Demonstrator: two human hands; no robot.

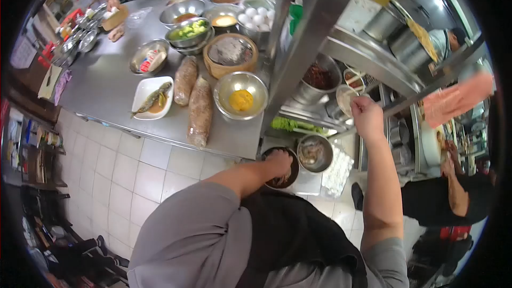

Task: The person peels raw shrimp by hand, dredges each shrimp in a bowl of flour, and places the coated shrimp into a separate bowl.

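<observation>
Reaching down, your left hand (278, 163) is at the mouth of a dark bowl (294, 173), fingers lowered over it; whether they grip anything cannot be told. Your right hand (366, 111) is raised, fingers drawn in together, beside a small tub (343, 99) of pale contents; you may or may not be pinching something, as the fingertips are hidden. The dark bowl stands low, just beyond your apron (298, 234), next to a metal pot (329, 154) with pale pieces inside. Foil (338, 170) lies right of that pot, and green leaves (298, 125) lie beyond both vessels. On the steel table (101, 88) to your left, two wrapped rolls (200, 113) lie beside a white plate (140, 88) bearing a fish (153, 98).
</observation>
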